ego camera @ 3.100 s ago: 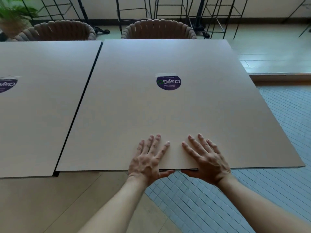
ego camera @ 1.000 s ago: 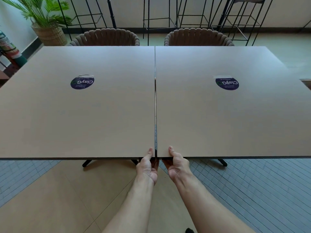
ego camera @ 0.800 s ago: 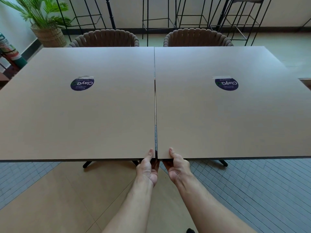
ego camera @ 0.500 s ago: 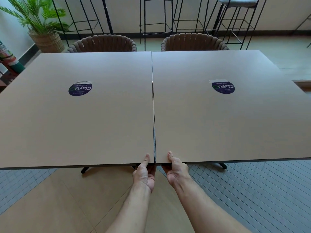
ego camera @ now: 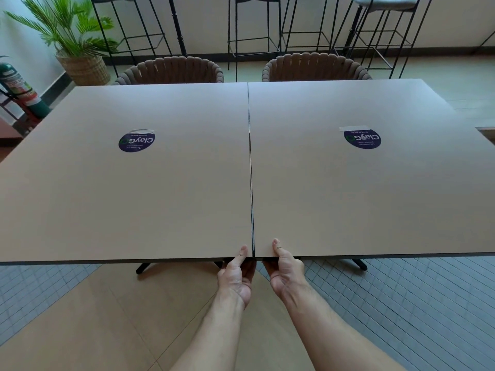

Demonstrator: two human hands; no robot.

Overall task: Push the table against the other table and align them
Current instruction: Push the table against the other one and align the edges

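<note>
The two benches are now sitting side by side — a moment ago the right bench was angled away from the left bench, and now only a thin dark seam is showing between them, so the push looks nearly done. The left hand is gripping the left bench's near edge just beside the seam, thumb on top; the right hand is clamping the right bench's edge likewise — probably fine-tuning the near edges flush.
</note>
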